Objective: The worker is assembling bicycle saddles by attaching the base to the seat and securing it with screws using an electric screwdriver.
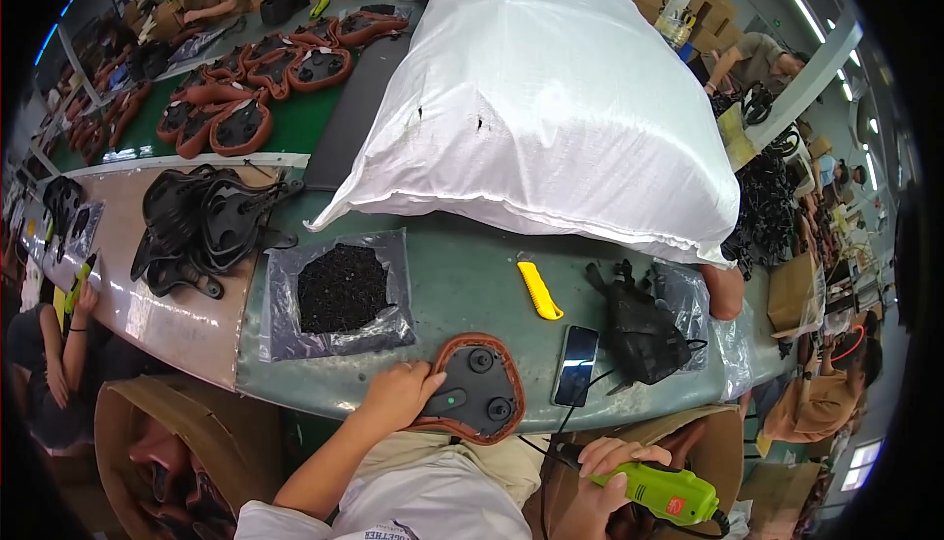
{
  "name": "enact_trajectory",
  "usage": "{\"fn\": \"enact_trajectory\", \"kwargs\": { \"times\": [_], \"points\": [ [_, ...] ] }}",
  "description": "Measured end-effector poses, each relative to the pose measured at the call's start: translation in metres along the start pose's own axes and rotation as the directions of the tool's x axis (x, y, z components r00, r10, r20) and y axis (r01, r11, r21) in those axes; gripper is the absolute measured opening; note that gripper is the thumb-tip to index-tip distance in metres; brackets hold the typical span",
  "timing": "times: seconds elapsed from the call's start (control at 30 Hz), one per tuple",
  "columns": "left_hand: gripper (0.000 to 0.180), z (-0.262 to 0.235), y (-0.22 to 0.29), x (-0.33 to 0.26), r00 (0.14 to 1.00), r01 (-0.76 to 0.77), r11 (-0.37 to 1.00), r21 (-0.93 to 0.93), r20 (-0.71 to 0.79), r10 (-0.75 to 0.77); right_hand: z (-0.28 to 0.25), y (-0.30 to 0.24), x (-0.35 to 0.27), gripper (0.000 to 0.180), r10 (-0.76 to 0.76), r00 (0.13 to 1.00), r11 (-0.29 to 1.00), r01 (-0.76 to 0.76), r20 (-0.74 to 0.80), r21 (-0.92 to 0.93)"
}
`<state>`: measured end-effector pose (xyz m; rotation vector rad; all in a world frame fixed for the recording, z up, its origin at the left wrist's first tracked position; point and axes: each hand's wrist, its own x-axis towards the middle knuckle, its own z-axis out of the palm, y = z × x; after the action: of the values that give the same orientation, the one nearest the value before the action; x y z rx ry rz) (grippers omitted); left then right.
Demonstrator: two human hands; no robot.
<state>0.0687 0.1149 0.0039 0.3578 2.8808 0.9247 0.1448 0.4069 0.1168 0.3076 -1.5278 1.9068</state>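
Note:
My left hand [398,392] grips the left side of a bicycle saddle [482,404] that lies underside up at the table's near edge. The saddle has a brown padded rim, a black base and two round black bumpers. At lower right, my right hand [608,463] is closed around a green electric screwdriver [671,493], its black nose pointing left toward the saddle and apart from it. Beyond my left hand, an open clear plastic bag [393,319] holds a heap of small black screws [339,289].
A big white sack [560,97] fills the table's far middle. Nearer lie a yellow utility knife [539,290], a phone [577,367] and a black pouch [644,333]. Black plastic parts [211,220] sit left. Cartons [187,397] flank me. Several co-workers surround the tables.

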Motion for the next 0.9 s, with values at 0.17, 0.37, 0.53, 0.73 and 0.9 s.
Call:
{"fn": "enact_trajectory", "kwargs": {
  "times": [0.17, 0.37, 0.53, 0.73, 0.9],
  "points": [
    [0.04, -0.002, 0.008, 0.003, 1.0, -0.027, 0.991, 0.132, 0.015, 0.025, 0.005, 0.002, 0.003, 0.046, 0.011, 1.0, 1.0, -0.011, -0.009, -0.023],
    [0.038, 0.018, 0.003, -0.003, 0.994, -0.008, 0.972, 0.235, -0.103, 0.033, 0.022, 0.005, 0.003, 0.048, -0.015, 0.999, 0.999, 0.013, -0.051, -0.04],
    [0.037, 0.008, -0.011, 0.014, 0.984, -0.109, 0.966, 0.233, -0.114, 0.138, 0.0, 0.003, 0.004, 0.04, 0.011, 0.994, 0.986, -0.029, 0.109, 0.166],
    [0.037, 0.003, -0.018, 0.016, 0.971, -0.188, 0.962, 0.2, -0.109, 0.212, 0.003, 0.009, -0.005, 0.044, 0.079, 0.996, 0.981, -0.086, 0.047, 0.175],
    [0.036, -0.036, -0.022, 0.02, 0.979, -0.139, 0.989, -0.059, -0.158, 0.128, 0.003, 0.011, -0.007, 0.048, 0.09, 0.994, 0.987, -0.096, 0.053, 0.127]
  ]
}}
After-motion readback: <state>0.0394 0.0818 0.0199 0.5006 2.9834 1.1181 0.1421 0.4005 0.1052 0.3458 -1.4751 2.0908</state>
